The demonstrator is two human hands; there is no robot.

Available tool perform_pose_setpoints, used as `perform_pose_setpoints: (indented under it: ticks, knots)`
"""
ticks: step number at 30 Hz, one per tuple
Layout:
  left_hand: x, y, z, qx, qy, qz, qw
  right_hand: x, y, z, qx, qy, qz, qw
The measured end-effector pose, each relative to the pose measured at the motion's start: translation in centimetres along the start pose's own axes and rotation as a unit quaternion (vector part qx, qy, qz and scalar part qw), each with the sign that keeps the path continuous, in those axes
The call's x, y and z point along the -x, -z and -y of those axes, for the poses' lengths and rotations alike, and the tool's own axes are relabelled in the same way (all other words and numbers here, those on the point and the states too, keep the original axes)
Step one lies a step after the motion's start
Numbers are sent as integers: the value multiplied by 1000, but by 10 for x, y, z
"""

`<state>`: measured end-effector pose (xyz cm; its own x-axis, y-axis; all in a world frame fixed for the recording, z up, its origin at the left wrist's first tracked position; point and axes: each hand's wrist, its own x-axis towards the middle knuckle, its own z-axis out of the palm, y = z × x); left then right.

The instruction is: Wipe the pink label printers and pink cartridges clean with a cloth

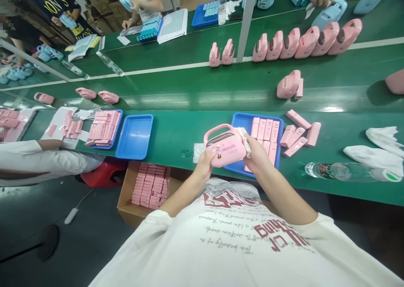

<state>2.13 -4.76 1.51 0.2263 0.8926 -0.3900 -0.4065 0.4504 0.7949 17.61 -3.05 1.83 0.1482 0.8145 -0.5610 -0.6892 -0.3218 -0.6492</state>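
Over the bench edge in front of me is a pink device point(227, 150) with a carry handle, a dark strip along its top and a printed cartoon figure. Its exact kind is unclear; it resembles a small portable speaker. My left hand point(205, 160) grips its lower left corner. My right hand point(255, 152) holds a crumpled white cloth point(243, 140) against its right side, fingers partly hidden. Just behind the device, a blue tray point(235, 120) carries rows of pink boxy pieces point(267, 129). A small clear plastic bag point(198, 151) lies beside my left hand.
Loose pink pieces point(296, 139), a plastic bottle point(350, 172) and white gloves point(375, 154) lie to the right. Another blue tray point(134, 136) stands left. Pink devices point(290, 43) line the green conveyor. A carton point(126, 207) sits below; co-workers point(145, 1) work opposite.
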Motion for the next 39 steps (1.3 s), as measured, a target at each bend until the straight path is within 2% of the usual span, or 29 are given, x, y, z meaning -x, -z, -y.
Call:
perform_pose_setpoints:
  ticks: [2,5,9,13,16,20,23,26,29,33,39]
  knots:
    - [-2,2,-1,-3,6,-21,1000,2,-1,-4,2,-24,18,1000]
    - [-5,1,-8,6,74,-6,997,6,0,-10,38,-54,45,997]
    - [-12,-3,-16,56,188,7,981,8,3,-17,117,-29,49,992]
    - [-19,-2,-11,84,226,-32,970,6,5,-22,141,-32,48,988]
    - [-26,3,-5,63,197,-81,975,3,7,-24,140,-36,37,989]
    - [-36,15,-5,14,116,-125,985,-2,13,-18,129,-44,26,990]
    - [-41,25,-6,-3,81,-128,988,-8,23,-9,123,-37,17,992]
    - [-40,33,-5,-14,87,-117,989,-14,41,-6,127,-6,-25,992]
    - [-39,37,-3,-10,61,-92,994,-17,64,-12,138,-14,-46,989]
    - [-44,38,-6,12,28,-23,999,-12,91,-33,145,-48,-46,987]
    - [-58,34,-22,-17,23,74,997,-2,98,-65,144,-65,-77,984]
